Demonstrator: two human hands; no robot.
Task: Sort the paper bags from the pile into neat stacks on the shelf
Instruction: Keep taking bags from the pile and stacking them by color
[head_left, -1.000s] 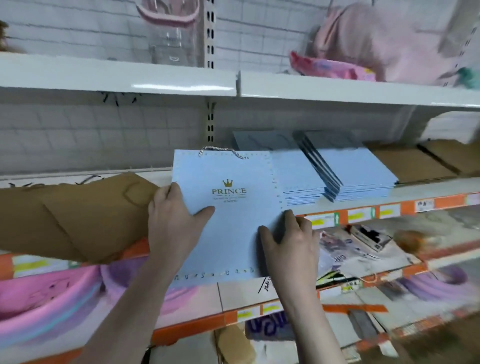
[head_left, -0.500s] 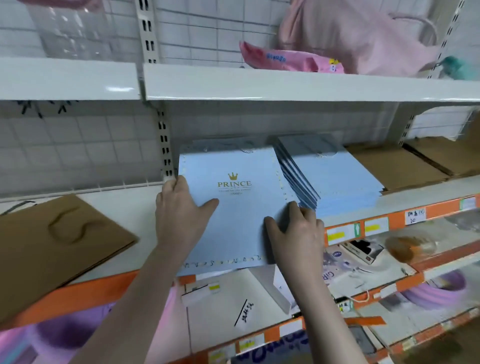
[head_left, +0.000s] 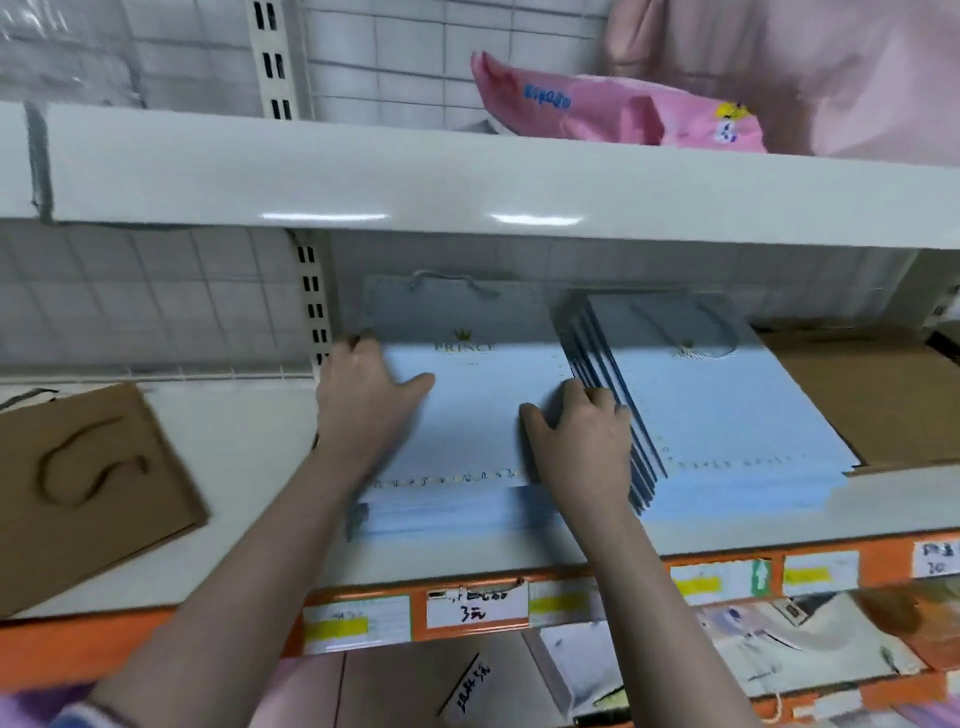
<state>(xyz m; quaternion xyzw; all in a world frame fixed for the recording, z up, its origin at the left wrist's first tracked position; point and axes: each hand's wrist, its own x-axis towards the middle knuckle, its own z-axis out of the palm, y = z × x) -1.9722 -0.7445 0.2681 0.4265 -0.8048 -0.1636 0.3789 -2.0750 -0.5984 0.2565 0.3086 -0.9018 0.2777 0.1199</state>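
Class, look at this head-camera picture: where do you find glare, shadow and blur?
Head view: two glare streaks on the upper shelf's front edge; its shadow darkens the far half of the top blue bag; the left hand, right hand and brown bag are motion-blurred.

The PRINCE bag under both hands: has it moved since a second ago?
Yes. The PRINCE bag went back onto the shelf, from overhanging its orange edge to lying on the left blue stack.
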